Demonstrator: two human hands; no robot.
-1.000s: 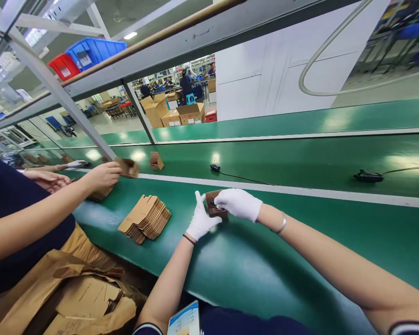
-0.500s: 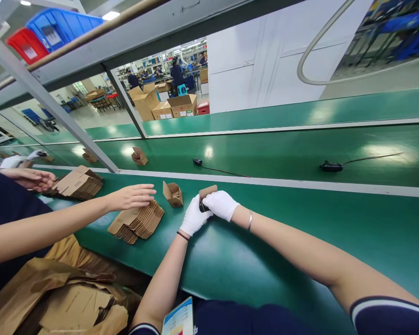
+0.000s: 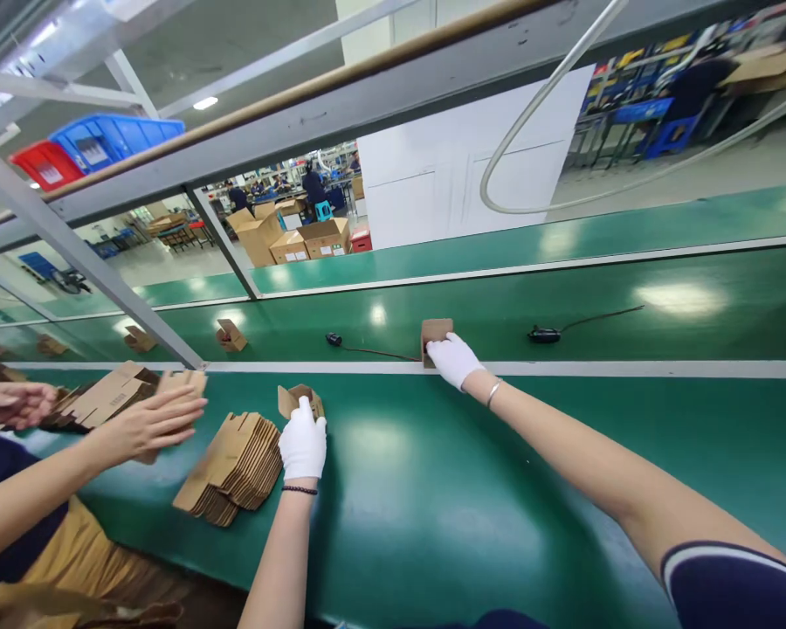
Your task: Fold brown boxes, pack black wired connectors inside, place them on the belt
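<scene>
My right hand, in a white glove, grips a small open cardboard box over the edge strip of the green conveyor. Its fingers cover part of the box's opening, so what lies inside is hidden. My left hand, gloved too, reaches onto a second small cardboard box with its flap raised, on the near green worktop. The fingers are closed at that box's near side. Just left of my left hand lies a stack of flat folded cartons.
A co-worker's hand holds a carton piece at the left, beside another carton stack. On the conveyor lie a black wired part, a smaller one and an open box. A metal post slants down at left.
My hands have parted: the right carried its box up to the conveyor, the left moved to the other box. The co-worker's hand drew left with a carton. The view has shifted.
</scene>
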